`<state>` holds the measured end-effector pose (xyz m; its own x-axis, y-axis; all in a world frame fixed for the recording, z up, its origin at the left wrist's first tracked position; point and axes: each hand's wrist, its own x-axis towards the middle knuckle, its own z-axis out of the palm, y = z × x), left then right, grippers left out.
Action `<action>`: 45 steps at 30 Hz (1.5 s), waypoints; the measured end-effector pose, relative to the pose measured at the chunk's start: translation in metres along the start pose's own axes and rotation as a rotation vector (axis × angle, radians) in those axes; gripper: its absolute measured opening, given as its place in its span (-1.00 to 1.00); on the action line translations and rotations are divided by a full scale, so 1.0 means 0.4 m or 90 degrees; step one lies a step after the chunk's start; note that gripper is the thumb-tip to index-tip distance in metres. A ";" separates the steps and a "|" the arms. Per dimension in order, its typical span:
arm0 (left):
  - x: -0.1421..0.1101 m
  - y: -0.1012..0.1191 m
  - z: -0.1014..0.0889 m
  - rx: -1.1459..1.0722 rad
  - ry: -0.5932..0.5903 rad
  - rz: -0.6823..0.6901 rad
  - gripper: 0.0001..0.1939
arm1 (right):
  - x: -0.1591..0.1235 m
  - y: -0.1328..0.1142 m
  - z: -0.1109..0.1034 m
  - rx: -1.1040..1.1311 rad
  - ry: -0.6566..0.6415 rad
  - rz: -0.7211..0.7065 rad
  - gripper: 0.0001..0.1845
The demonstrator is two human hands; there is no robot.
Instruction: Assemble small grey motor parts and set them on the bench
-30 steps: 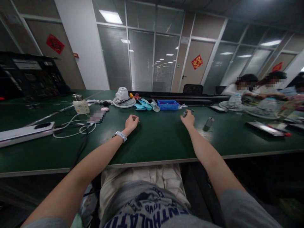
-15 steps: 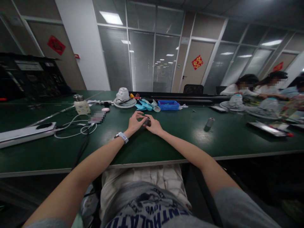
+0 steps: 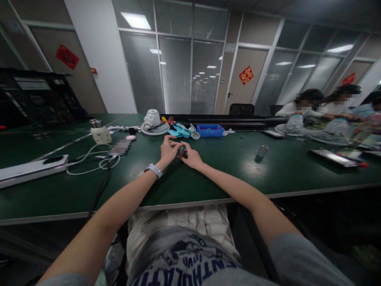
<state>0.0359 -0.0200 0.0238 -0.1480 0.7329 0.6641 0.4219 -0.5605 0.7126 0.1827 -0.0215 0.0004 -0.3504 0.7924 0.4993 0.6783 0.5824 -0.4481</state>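
Note:
Just above the green table (image 3: 166, 190), my two hands meet around a small dark metal part (image 3: 182, 152), too small and covered to name exactly. My right hand (image 3: 193, 157) grips it from the right with thumb and fingers. From the left, the bent fingers and thumb of my left hand (image 3: 169, 151) close in at its upper side; their exact contact is hard to make out. A watch with a light strap (image 3: 153, 171) is on my left wrist. To the right, a metal cylinder (image 3: 262, 153) stands alone on the table.
Behind my hands are a white fan base with a round grille (image 3: 154, 128), light-blue fan blades (image 3: 180, 130) and a blue tray (image 3: 210, 131). At left are a bottle (image 3: 101, 135), white cables (image 3: 89, 147) and a power strip (image 3: 34, 169). People sit working at far right.
My left fingers have drawn slightly away at the top, and more of the dark part shows between my hands. The view has shifted a little.

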 end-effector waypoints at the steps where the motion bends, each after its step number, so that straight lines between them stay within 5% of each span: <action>1: 0.001 -0.001 -0.001 0.001 0.007 -0.003 -0.62 | 0.000 0.000 -0.001 0.002 -0.003 0.000 -0.20; 7: 0.002 0.003 -0.008 0.030 0.021 -0.001 -0.60 | -0.003 -0.004 -0.006 -0.011 -0.006 0.009 -0.19; 15: -0.003 0.012 -0.024 0.054 -0.102 -0.042 -0.45 | -0.004 0.004 -0.002 -0.004 -0.005 0.004 -0.17; 25: 0.017 -0.013 -0.027 0.070 0.000 0.014 -0.58 | -0.009 -0.009 -0.010 -0.016 -0.008 0.021 -0.16; 30: 0.012 -0.085 -0.039 0.162 -0.136 -0.053 -0.61 | -0.002 -0.002 -0.021 -0.023 0.013 0.034 -0.16; 37: 0.005 -0.111 -0.036 0.199 -0.229 -0.073 -0.66 | 0.020 0.164 -0.192 -0.203 0.228 0.234 -0.30; 41: 0.009 -0.107 -0.033 0.225 -0.166 -0.054 -0.79 | -0.033 0.311 -0.304 -0.336 0.262 0.398 -0.33; 45: 0.013 -0.099 -0.038 0.254 -0.100 -0.051 -0.78 | -0.082 0.394 -0.348 -0.311 0.262 0.572 -0.32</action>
<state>0.0047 -0.0001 0.0025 -0.0697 0.8352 0.5456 0.7322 -0.3286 0.5966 0.3908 0.0191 0.0166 0.5782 0.7178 0.3878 0.7927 -0.3818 -0.4753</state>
